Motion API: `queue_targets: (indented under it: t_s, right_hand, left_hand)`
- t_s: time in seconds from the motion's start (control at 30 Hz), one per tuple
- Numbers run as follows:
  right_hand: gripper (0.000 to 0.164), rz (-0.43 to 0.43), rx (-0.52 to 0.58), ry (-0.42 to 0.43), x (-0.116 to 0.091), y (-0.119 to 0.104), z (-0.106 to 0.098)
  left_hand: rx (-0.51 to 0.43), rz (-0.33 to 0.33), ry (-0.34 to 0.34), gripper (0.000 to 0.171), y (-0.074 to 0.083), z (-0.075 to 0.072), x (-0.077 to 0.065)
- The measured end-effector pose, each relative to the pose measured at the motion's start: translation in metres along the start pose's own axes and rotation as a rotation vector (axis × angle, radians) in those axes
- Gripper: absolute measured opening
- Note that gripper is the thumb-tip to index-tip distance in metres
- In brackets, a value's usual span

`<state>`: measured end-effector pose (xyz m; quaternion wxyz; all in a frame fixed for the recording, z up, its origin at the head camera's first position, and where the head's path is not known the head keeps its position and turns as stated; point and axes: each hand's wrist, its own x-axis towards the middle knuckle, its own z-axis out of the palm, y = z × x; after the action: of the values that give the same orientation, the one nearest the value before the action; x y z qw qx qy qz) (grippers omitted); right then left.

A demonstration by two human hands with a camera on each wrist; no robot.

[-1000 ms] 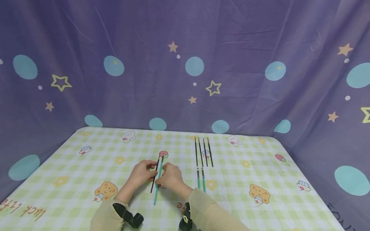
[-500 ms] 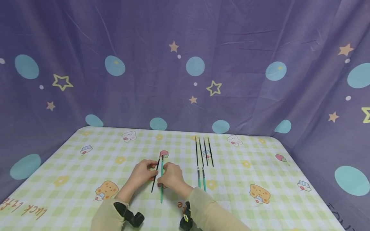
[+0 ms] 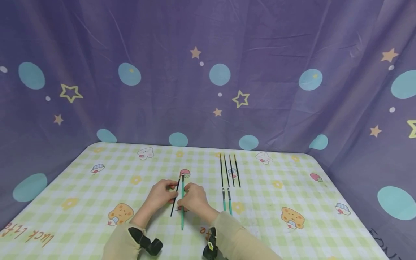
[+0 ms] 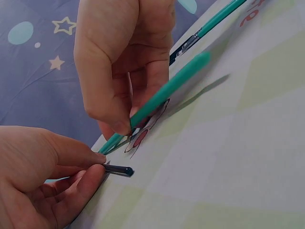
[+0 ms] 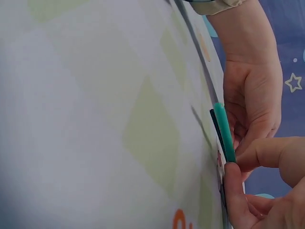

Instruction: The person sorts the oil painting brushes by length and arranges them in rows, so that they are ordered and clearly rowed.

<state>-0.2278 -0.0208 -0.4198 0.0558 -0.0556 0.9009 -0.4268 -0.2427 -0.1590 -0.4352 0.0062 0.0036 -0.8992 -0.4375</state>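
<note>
My left hand [image 3: 160, 195] pinches a thin black paintbrush [image 3: 172, 209] between thumb and fingertips, low over the checked tablecloth. Right beside it, my right hand [image 3: 194, 198] pinches a green-handled paintbrush [image 3: 182, 218] near its middle. Both brushes have their bristles toward the far side, and their tips lie close together by a printed strawberry. In the left wrist view, the green paintbrush [image 4: 169, 88] slants up with its handle end raised above the cloth, casting a shadow. The black paintbrush [image 4: 119, 169] shows only its handle end there; fingers hide the rest.
To the right, several black paintbrushes [image 3: 226, 173] lie side by side in a row. Nearer than these lie two green paintbrushes [image 3: 230, 204], their lower ends by the right sleeve. A purple curtain [image 3: 266, 119] stands behind the tablecloth [image 3: 253, 231].
The green paintbrush's near end has swung to the right, so it now points straighter toward the far side. My left hand and the black paintbrush have hardly moved.
</note>
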Motion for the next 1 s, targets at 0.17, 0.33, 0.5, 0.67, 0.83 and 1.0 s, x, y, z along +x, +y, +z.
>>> queue_targets:
  t_s: [0.17,0.33,0.5,0.67,0.83,1.0]
  right_hand:
    - [0.039,0.015,0.055,-0.016,-0.002,0.002,-0.006]
    - [0.04,0.001,0.116,-0.022,-0.007,0.007,-0.011]
    - [0.041,-0.017,0.18,-0.023,-0.01,0.013,-0.016]
    - [0.045,-0.014,0.175,-0.02,-0.013,0.018,-0.026]
    - [0.046,-0.001,0.178,-0.013,-0.018,0.025,-0.037]
    - [0.047,-0.014,0.193,-0.019,-0.023,0.034,-0.05]
  left_hand:
    - [-0.011,0.0,-0.005,0.039,0.003,0.0,0.0]
    - [0.002,0.0,-0.003,0.038,0.005,0.0,-0.002]
    - [0.01,0.002,0.0,0.038,0.006,-0.001,-0.003]
    - [0.032,-0.001,0.009,0.04,0.006,0.001,-0.001]
    - [0.079,-0.002,0.024,0.04,0.006,0.002,0.0]
    - [0.129,0.019,0.034,0.038,0.011,0.003,-0.001]
